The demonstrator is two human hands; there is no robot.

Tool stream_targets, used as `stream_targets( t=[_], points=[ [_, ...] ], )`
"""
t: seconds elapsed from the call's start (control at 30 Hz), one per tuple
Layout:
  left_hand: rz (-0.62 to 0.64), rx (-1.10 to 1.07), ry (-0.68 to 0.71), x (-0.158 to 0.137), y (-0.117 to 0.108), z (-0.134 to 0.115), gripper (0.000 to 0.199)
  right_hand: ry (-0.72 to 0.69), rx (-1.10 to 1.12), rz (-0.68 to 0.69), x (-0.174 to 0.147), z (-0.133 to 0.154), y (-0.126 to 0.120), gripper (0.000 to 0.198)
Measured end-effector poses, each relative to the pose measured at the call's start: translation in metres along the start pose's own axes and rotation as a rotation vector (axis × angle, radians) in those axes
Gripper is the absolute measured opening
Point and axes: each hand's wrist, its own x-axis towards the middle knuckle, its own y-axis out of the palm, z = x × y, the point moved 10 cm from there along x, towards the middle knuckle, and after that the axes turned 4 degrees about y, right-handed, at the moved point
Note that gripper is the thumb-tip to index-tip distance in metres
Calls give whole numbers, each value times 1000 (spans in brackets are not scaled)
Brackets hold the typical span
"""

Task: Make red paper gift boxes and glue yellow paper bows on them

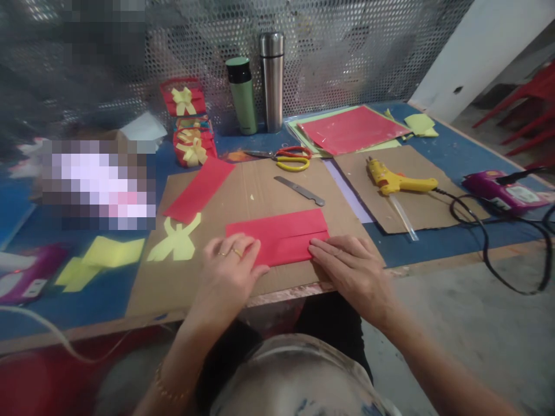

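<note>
A sheet of red paper (288, 234), with a strip folded over along its near side, lies on a piece of brown cardboard (151, 283) in front of me. My left hand (234, 266) grips its left end, fingers curled and thumb along the near edge. At the right end, my right hand (347, 268) holds the folded strip with its fingers pressed together; the thumb is hidden. Just beyond the sheet lies a grey metal blade (300, 190). Left of my left hand are a yellow paper bow cutout (176, 240) and a red paper strip (199, 189).
Scissors (292, 159) lie farther back, before a green flask (243, 98) and a steel flask (272, 84). A yellow glue gun (396, 179) rests on cardboard at right, its black cord trailing over the table edge. Red paper boxes with bows (193, 147) and yellow papers (104, 257) are leftward.
</note>
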Motion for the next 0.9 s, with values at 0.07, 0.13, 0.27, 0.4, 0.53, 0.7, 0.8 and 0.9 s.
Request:
stream_targets(
  t=[0.07,0.13,0.27,0.4,0.53,0.7,0.8,0.9],
  points=[
    [-22,38,16,-1,0,-4,23,13,-16,4,0,1,0,29],
    [-53,67,28,-3,-1,-7,25,22,-19,6,-1,1,0,29],
    [-67,89,27,-7,1,-7,28,47,-6,15,-3,-1,2,34],
    [-80,70,27,-7,0,-7,25,61,-3,5,-3,-3,2,37],
    [-83,10,23,-7,1,-7,25,61,21,6,-4,-4,3,39],
    [-59,-33,1,-9,2,-5,25,66,27,8,-8,-7,4,42],
    [-61,-34,6,-9,1,-7,24,52,8,17,-9,-7,5,37],
    [-40,-59,-8,-9,1,-7,24,48,-1,25,-10,-8,5,35]
  ],
)
